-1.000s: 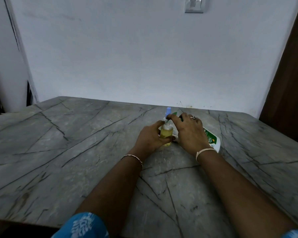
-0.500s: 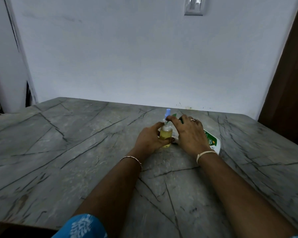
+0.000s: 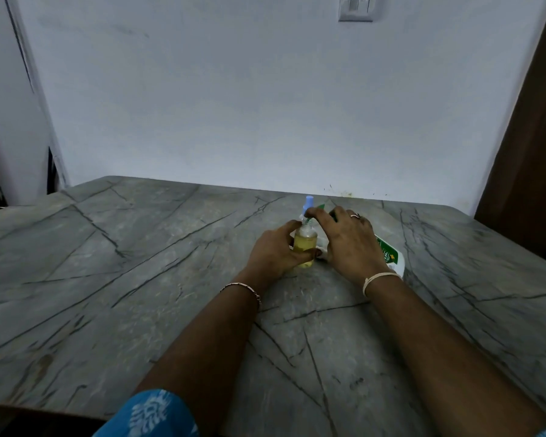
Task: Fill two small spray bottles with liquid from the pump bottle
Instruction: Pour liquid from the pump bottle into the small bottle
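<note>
A small clear spray bottle [image 3: 304,244] holding yellow liquid stands upright on the grey marble table [image 3: 139,263]. My left hand [image 3: 273,252] wraps around its body. My right hand [image 3: 347,241] pinches the neck just below the blue spray cap [image 3: 309,204]. Behind and under my right hand lies a white pump bottle [image 3: 388,255] with a green label, mostly hidden by the hand. A second small spray bottle is not visible.
The table meets a white wall [image 3: 265,105] just behind the bottles. A brown door [image 3: 536,137] rises at the right. The table's near edge [image 3: 44,408] runs along the bottom left.
Both hands have stayed on the small spray bottle. The fingers of my right hand have shifted slightly at the neck under the blue cap. The bottle has not moved from its spot.
</note>
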Available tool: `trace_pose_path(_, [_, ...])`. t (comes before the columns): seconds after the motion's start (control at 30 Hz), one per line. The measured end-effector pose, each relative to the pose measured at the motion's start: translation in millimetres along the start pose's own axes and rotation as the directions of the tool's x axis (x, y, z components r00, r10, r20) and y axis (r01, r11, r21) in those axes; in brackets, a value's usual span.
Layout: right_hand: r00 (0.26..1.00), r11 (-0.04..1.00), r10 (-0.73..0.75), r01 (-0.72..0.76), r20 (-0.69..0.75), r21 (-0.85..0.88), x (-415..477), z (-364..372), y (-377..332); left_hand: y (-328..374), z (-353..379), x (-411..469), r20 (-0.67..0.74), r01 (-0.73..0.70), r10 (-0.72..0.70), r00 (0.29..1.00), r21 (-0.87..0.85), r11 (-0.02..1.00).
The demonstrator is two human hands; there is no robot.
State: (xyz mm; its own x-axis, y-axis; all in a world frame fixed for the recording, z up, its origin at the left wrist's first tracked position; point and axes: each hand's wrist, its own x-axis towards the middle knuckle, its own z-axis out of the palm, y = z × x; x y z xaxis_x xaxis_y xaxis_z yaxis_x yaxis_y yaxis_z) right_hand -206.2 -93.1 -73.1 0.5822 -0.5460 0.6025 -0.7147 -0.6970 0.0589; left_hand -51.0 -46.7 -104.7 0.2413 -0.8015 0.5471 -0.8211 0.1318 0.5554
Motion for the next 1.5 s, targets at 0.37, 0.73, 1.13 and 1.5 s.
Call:
trace_pose_path(0.37, [1.000,1.000,0.014,-0.014,-0.019,0.025,4,3,-1,1,-1,-1,-0.007,0.017,-0.017,1.000,-0.016,1.000])
trace_pose_path(0.73, [1.000,1.000,0.011,-0.011,-0.028,0.006,5,4,-1,0,-1,-1,0.005,0.001,-0.001,1.000,-0.010,1.000])
trace_pose_path(1.13, [0.999,1.000,0.003,-0.004,-0.046,-0.014,4,6,-1,1,-2,-2,0.018,0.002,-0.002,1.000,-0.014,1.000])
trace_pose_path(1.5, [0.989,0.988,0.005,0.018,-0.150,0.155,-2,-4,7,0,-2,-3,0.008,-0.026,0.026,1.000,0.001,1.000])
